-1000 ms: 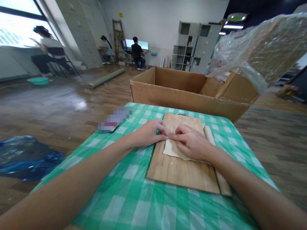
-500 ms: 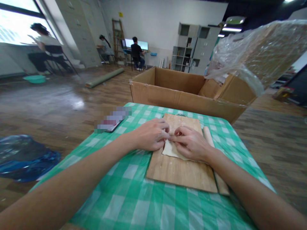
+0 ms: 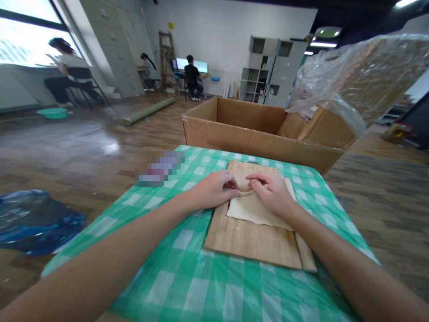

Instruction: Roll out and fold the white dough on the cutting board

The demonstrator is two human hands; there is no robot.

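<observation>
The left hand (image 3: 214, 191) and right hand (image 3: 273, 193) are each pinching the far edge of the dough sheet (image 3: 254, 211), which is lying on the wooden board (image 3: 248, 241) on the checked surface (image 3: 187, 264); a light, even grip is likely sparing the thin sheet tears

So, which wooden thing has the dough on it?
The flat cutting board: the dough sheet lies on it, while the rolling pin lies along its right edge.

Daylight is pouring through the big window (image 3: 20, 40) on the left and glaring off the wooden floor (image 3: 83, 143). Grey shelves (image 3: 268, 67) are standing against the white wall (image 3: 228, 36), and a far monitor (image 3: 201, 65) is glowing.
</observation>
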